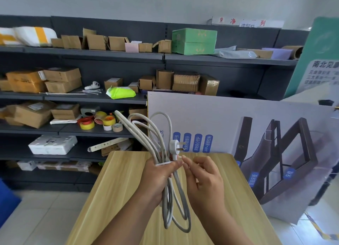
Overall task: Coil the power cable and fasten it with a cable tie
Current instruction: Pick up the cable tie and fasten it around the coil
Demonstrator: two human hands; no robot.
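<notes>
Clamped in the left hand point(157, 178) is the whole bundle of the power cable point(159, 145), fingers wrapped round the waist of the coil, and that is the right place to hold it: pinch the middle and every loop is caught at once. Above the fist the loops fan up and outward; below it they hang in a long oval over the wooden table point(113, 189), not resting on it as far as I can tell. This looks like a light, springy cord, rounded and fairly stiff, the sort that wants to spread open the moment the squeeze slackens, so the hold has to stay firm.

Just above the fist sits the white plug point(175, 149), prongs pointing right, lying against the bundle. Across the fist's top edge runs the cable tie point(165, 164), a thin pale strip that seems to band the coil at the grip line. It is narrow and slick, easy to lose.

Right hand point(203, 178) now: fingers curled, fingertips point(184, 163) pinched close together at the tie's free end, touching the left hand's fingertips. Whether the tail is already through its head I cannot tell; it is too small. Both forearms come up from below, wrists level, hands meeting over the table's middle.
</notes>
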